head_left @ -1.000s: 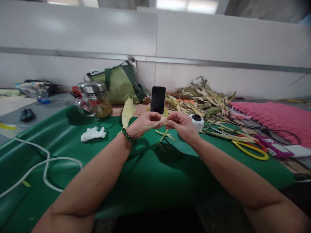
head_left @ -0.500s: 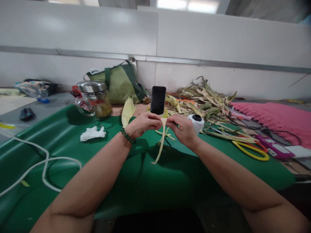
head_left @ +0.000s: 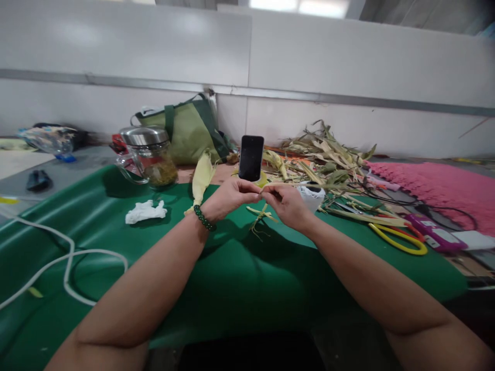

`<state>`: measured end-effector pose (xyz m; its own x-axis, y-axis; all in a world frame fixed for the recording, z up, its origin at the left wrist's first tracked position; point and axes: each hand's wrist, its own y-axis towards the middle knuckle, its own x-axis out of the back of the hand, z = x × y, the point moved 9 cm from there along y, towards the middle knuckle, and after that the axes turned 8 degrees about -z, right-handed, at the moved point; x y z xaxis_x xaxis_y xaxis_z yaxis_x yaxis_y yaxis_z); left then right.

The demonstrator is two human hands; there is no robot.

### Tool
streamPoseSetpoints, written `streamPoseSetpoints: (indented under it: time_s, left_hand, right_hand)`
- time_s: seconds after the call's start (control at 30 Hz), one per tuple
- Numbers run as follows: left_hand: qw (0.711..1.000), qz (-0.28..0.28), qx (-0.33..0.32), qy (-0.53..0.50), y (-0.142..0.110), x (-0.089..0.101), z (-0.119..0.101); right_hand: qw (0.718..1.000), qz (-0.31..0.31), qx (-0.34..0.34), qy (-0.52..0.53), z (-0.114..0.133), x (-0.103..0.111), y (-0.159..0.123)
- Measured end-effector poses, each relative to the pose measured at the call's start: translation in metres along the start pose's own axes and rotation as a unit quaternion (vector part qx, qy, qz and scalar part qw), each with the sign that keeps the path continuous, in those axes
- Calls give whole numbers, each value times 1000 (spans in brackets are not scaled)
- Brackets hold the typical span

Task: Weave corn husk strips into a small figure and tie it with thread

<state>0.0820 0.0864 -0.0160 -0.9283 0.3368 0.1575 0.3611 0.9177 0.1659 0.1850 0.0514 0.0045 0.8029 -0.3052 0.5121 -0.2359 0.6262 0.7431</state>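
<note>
My left hand (head_left: 234, 198) and my right hand (head_left: 286, 205) meet fingertip to fingertip above the green mat (head_left: 232, 288). Both are closed in a pinch on a corn husk strip (head_left: 299, 185), whose pale length runs off to the right behind my right hand. Its pinched end is mostly covered by my fingers. Below them on the mat lies a small knotted bundle of husk strips (head_left: 263, 215) with thin loose fibres. A pale husk-wrapped piece (head_left: 201, 178) stands just beyond my left wrist, which wears a green bead bracelet (head_left: 204, 218).
Behind my hands stands a phone (head_left: 251, 158). A heap of dry husks (head_left: 328, 149) spreads at the back right, near yellow-handled scissors (head_left: 402, 243) and a white roll (head_left: 312, 197). Leftward are a glass jar (head_left: 149, 159), crumpled white tissue (head_left: 146, 212) and a white cable (head_left: 69, 257).
The husk strip hung down between my hands before; now it extends to the right behind my right hand. My fingertips have come together.
</note>
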Motion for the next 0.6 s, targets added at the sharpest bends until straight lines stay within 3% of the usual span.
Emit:
streamPoseSetpoints:
  time_s: [0.23, 0.4, 0.6]
  left_hand:
    - [999, -31, -18, 23, 0, 2, -2]
    - [997, -35, 44, -57, 0, 0, 7]
    - [991, -59, 108, -53, -4, 4, 13]
  right_hand:
    - [1000, 0, 4, -22, -3, 2, -1]
    - [999, -14, 2, -31, -2, 6, -1]
    - [998, -58, 23, -6, 3, 9, -2]
